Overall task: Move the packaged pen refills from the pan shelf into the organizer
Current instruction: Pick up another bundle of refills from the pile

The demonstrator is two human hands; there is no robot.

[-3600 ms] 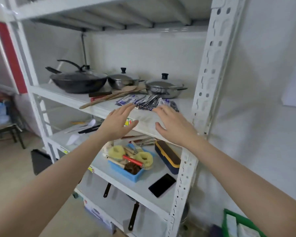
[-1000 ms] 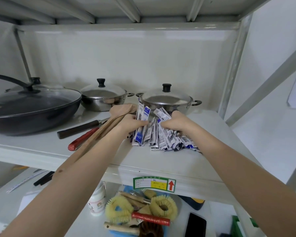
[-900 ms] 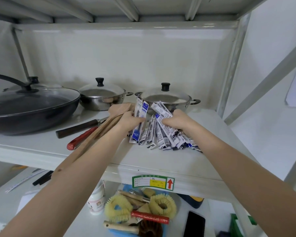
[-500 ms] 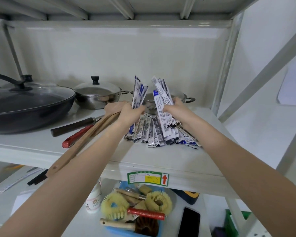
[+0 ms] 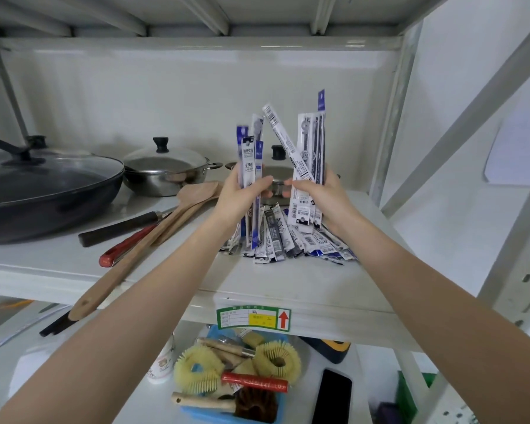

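Holding two loose fans of slippery packets at once is the main risk here: the left hand (image 5: 242, 197) grips a small upright bunch of pen refill packets (image 5: 251, 166), and the right hand (image 5: 322, 197) grips a second bunch (image 5: 308, 160), each pinched only near its lower half, so the tall upper ends splay apart and lean. One packet in the right bunch tilts sharply toward the left bunch, and I judge it the likeliest to slide out if either hand swings quickly. A dropped packet could land back on the pile (image 5: 291, 243) that lies on the pan shelf (image 5: 288, 286) just below the hands, or slip over the shelf's front edge toward the blue basket of brushes (image 5: 242, 381) on the level underneath. Both hands also hover right in front of the lidded steel pot (image 5: 277, 175), so a careless lift might knock its lid. As for the grip, each hand is curled, thumb in front and fingers behind, pressed together on its bunch with no slack showing; the thumbs nearly meet between the bunches. Most packets are on the shelf pile, beside the wooden spatulas (image 5: 178, 215). No organizer is in view, so much of the task remains, by my reckoning.
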